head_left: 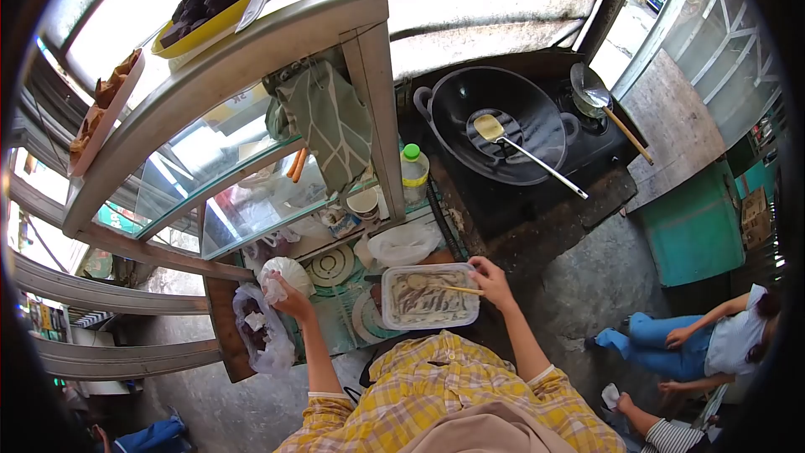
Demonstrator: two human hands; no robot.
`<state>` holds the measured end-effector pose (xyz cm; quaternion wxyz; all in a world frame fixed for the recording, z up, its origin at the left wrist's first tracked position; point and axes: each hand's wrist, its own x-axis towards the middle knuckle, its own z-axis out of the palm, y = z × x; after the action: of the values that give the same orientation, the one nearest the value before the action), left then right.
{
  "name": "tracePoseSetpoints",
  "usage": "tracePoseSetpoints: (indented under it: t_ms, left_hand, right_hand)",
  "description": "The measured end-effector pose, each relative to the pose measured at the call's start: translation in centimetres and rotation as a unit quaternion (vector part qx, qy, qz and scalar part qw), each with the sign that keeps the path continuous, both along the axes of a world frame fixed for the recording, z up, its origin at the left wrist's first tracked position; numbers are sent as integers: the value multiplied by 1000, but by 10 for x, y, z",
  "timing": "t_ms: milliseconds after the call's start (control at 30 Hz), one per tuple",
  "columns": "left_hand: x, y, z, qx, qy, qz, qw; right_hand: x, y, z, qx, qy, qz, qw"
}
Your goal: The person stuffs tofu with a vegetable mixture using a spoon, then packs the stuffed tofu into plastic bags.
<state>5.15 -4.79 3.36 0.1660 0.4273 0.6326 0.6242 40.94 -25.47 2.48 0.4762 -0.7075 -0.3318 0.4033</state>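
Note:
A clear plastic tub (388, 300) with a pale, streaky paste in it sits at the front of the counter, right before my body. My right hand (493, 283) grips its right rim. A thin wooden stick (453, 288) lies across the paste, its end close to my right fingers. Off to the left, my left hand (291, 299) is closed around a crumpled, translucent whitish piece that looks like plastic. Just behind it rests a round white bag (289, 273). Beside that hand hangs a thin plastic bag (272, 344) with dark pieces inside.
A black wok (457, 151) holding a long-handled spatula (541, 169) stands on the stove. Behind it is a strainer (589, 88). The glass display cabinet (381, 117) rises at left, topped by a yellow tray (176, 44). A green-capped bottle (414, 174) stands nearby. Other people (688, 344) are at right.

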Motion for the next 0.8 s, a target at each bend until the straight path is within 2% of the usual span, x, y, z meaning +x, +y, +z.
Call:
tracePoseSetpoints:
  t_ms: [100,200,300,333,433,500,567,667,767,800]
  left_hand:
    - [19,-8,35,71,128,-6,989]
    - [37,-13,64,148,316,-24,937]
    - [69,-21,92,202,347,-127,907]
    - [84,-25,97,204,323,-164,909]
    - [122,-35,80,215,270,-327,880]
    - [154,-48,64,131,225,-445,857]
    - [189,-60,54,14,228,-541,809]
    - [222,-78,38,-75,279,-553,781]
    - [234,-85,17,-117,308,-540,774]
    - [236,-85,13,-122,292,-532,785]
  right_hand:
    - [31,-12,2,-3,19,-35,999]
    - [59,-16,2,-8,17,-53,998]
    - [83,-18,-1,-15,24,-64,998]
    - [90,-19,-6,-10,23,-69,997]
    - [106,-22,-14,-18,44,-81,996]
    - [113,-24,-16,-24,58,-95,993]
    - [116,-24,-19,-25,61,-106,992]
    - [121,-28,-33,-12,40,-88,995]
    - [115,-26,-12,-30,58,-110,992]
    - [116,-28,-9,-53,23,-90,994]
